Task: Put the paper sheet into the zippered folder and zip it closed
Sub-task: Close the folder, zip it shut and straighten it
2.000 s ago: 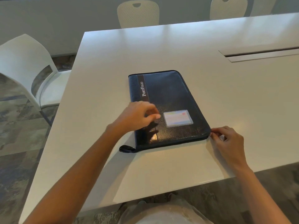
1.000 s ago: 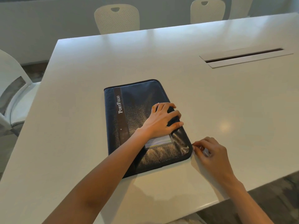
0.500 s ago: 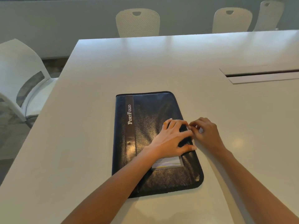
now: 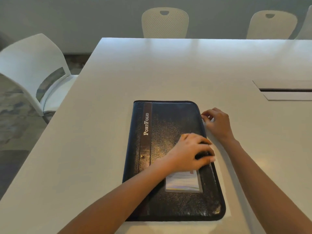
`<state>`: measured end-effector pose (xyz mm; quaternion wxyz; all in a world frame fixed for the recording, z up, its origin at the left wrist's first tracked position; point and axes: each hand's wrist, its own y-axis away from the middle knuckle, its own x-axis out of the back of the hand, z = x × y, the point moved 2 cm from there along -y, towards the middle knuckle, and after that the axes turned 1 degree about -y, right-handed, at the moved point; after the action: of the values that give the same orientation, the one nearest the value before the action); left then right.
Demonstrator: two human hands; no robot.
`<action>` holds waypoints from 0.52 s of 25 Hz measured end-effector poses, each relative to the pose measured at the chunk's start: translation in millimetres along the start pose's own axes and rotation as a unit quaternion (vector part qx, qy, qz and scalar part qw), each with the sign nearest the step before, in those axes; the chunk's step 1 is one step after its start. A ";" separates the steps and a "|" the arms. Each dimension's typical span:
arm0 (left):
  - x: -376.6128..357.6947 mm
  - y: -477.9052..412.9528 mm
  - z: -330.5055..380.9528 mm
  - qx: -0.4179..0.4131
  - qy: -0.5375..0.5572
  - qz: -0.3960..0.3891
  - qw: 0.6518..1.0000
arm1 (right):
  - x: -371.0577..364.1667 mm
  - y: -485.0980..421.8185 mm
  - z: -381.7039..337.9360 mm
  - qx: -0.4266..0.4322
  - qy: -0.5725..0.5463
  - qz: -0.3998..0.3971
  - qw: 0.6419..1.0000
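The zippered folder (image 4: 168, 157) lies shut on the white tabletop (image 4: 101, 132), its long axis running 6 to 12 o'clock. No paper sheet shows; presumably it is inside. The left hand (image 4: 190, 154) presses flat on the cover near the right edge, fingers spread, gripping nothing. At 1 o'clock from it, touching the right edge, the right hand (image 4: 217, 122) pinches something small, likely the zip pull, though it is hidden. The top right corner lies just toward 12, so this hand is nearer.
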<state>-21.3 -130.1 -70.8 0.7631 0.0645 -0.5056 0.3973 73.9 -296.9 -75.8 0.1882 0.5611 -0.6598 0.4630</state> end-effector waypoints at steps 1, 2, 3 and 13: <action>6.9 -5.6 -9.8 0.021 -0.016 0.010 1.000 | -1.0 1.4 1.0 -0.003 -0.006 0.003 1.000; 14.9 -11.3 -22.9 0.052 -0.048 0.018 0.997 | -1.5 3.3 2.1 -0.009 -0.010 0.004 1.000; 23.8 -16.8 -38.6 0.089 -0.088 0.022 0.992 | -1.7 4.8 2.6 -0.014 -0.012 0.006 1.000; 73.4 -34.6 -152.5 0.261 -0.201 0.071 0.942 | -10.4 6.6 8.8 -0.040 -0.051 0.025 0.998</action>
<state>124.5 -37.4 -73.1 0.5722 0.3035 -0.5304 0.5470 73.4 -298.6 -90.8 0.1648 0.5593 -0.7004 0.4117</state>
